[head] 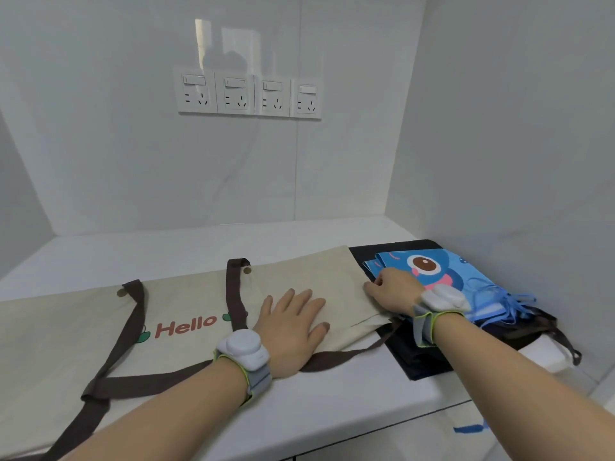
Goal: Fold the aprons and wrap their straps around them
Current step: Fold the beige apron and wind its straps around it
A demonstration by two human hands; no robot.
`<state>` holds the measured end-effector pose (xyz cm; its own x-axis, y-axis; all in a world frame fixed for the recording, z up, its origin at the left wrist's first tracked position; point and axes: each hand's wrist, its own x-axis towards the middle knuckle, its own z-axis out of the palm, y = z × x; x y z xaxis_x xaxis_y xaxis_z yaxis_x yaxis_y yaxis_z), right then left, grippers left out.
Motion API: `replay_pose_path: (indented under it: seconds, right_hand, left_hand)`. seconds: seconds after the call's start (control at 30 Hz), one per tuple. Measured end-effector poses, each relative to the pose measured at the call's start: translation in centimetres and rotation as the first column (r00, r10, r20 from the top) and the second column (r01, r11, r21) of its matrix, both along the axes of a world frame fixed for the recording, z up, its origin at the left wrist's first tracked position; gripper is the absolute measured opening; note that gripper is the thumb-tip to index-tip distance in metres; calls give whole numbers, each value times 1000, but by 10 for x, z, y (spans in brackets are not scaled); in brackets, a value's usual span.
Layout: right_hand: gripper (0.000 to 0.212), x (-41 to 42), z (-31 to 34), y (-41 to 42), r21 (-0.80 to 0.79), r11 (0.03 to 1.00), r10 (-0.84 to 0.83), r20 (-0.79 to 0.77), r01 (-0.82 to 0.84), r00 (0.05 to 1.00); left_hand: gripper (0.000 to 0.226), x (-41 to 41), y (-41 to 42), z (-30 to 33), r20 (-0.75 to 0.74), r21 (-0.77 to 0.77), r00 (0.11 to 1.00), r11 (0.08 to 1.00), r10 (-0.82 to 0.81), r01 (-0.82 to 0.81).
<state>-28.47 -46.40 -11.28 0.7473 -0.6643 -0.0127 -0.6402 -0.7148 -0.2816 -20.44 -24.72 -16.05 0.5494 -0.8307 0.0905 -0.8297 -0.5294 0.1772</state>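
1. A cream canvas apron printed with "Hello" in red lies spread flat on the white table, covering the table from 9 o'clock to just past the centre.
2. Its dark brown fabric straps lie loose on top: one runs down from a round button near 10 o'clock toward the near-left edge, another drops from a second button by 12 o'clock, and a long one trails along the apron's near edge toward 3 o'clock.
3. The left hand, with a white wrist device strapped on, rests flat on the cream canvas apron, fingers straight and spread, grasping nothing.
4. The right hand, wearing a matching device, has its fingers curled at the apron's right edge; it seems to pinch the cloth there.
5. At 3 o'clock, a folded blue cartoon-print apron with thin blue ties sits on a folded black apron.
6. Four white wall sockets sit in a row at 12 o'clock on the back wall.
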Motion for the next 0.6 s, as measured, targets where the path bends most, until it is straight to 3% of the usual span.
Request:
replay_pose_path:
  seconds: [0.17, 0.3, 0.6]
  right_hand:
    - [42, 6, 5, 5, 124, 992, 1, -8, 0, 1000]
    - [36, -1, 17, 17, 216, 974, 27, 202, -71, 979]
    - [27, -10, 9, 3, 17, 998, 60, 304, -68, 951]
  left_hand:
    - [55, -1, 0, -2, 12, -14, 1000, 999, 28, -28]
    - [55, -1, 0, -2, 11, -25, 1000, 999, 22, -21]
    - [51, 2, -3, 13, -3, -76, 1000, 997, 0, 0]
